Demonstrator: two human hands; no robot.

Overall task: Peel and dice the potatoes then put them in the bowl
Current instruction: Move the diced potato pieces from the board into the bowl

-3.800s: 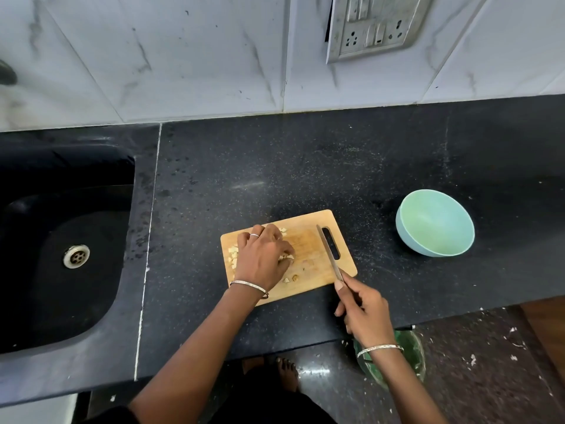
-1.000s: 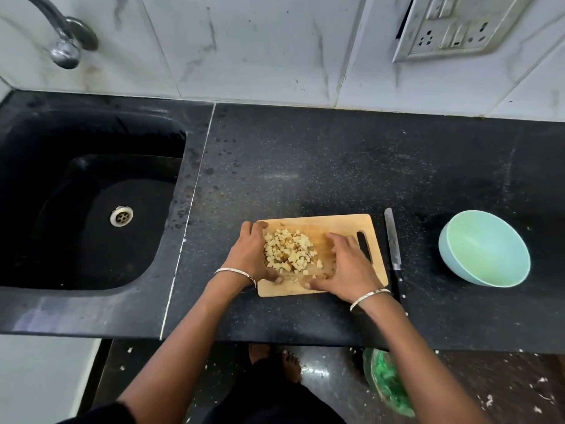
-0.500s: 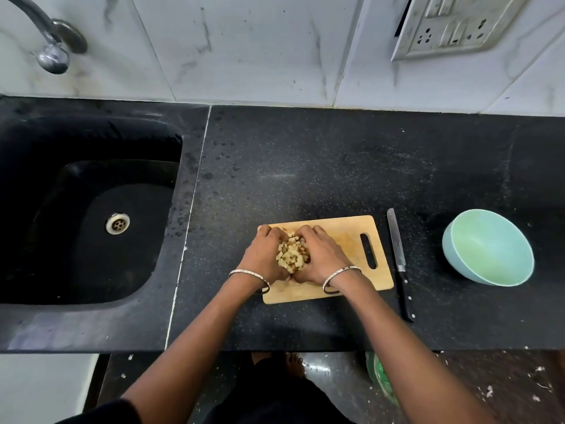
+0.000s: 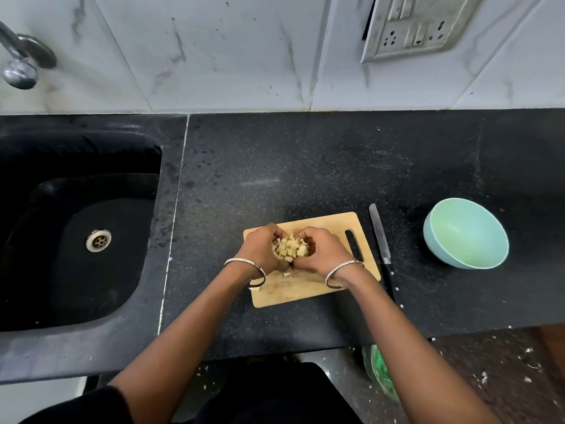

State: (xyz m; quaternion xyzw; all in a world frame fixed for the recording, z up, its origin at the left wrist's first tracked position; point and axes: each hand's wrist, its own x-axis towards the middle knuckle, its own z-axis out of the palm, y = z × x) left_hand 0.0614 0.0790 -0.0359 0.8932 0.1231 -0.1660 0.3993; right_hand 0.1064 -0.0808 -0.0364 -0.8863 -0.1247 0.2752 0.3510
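Note:
A heap of diced potato point(image 4: 289, 249) is cupped between my two hands over the wooden cutting board point(image 4: 318, 286). My left hand point(image 4: 263, 249) curls round the heap from the left and my right hand point(image 4: 321, 250) from the right, fingertips nearly meeting at the far side. A cube or two lies loose on the board under my wrists. The knife point(image 4: 380, 246) lies on the counter just right of the board, blade pointing away. The pale green bowl point(image 4: 466, 234) stands empty further right.
A black sink point(image 4: 76, 234) with a drain fills the left, a tap point(image 4: 18, 59) above it. A socket plate point(image 4: 419, 26) hangs on the tiled wall. A green bag point(image 4: 380, 371) sits on the floor below the counter edge.
The knife was put down beside the board, and both hands swept the scattered dice together. Since half a second ago they have closed tighter round the heap.

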